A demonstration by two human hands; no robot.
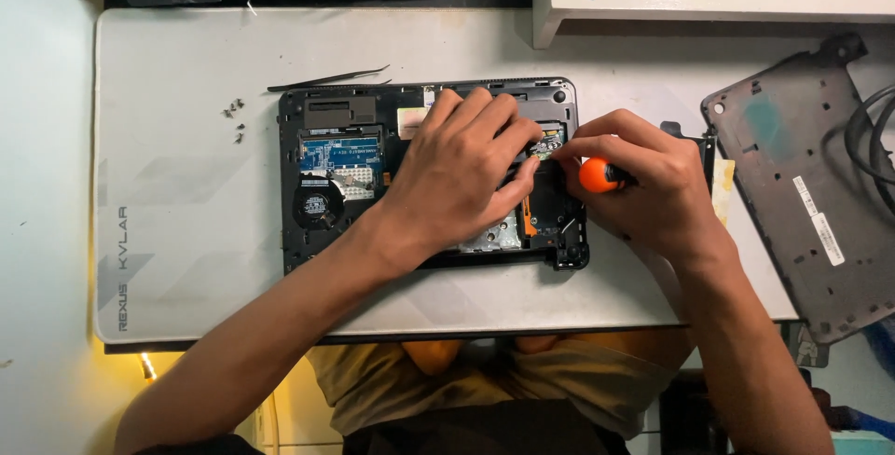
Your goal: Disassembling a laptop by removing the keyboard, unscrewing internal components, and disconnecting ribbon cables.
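Orange-handled screwdriver (597, 175) clenched in right hand (643, 185), opened laptop chassis (317, 101) pinned under flat, empty left hand (461, 171); slipped tip judged likely to gouge exposed board.

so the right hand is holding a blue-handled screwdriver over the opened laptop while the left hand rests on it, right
Not quite: the handle is orange, not blue. The head view shows the right hand holding an orange-handled screwdriver over the opened laptop, while the left hand rests on it.

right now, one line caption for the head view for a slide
Left hand steadies an opened laptop; right hand holds an orange-handled screwdriver.
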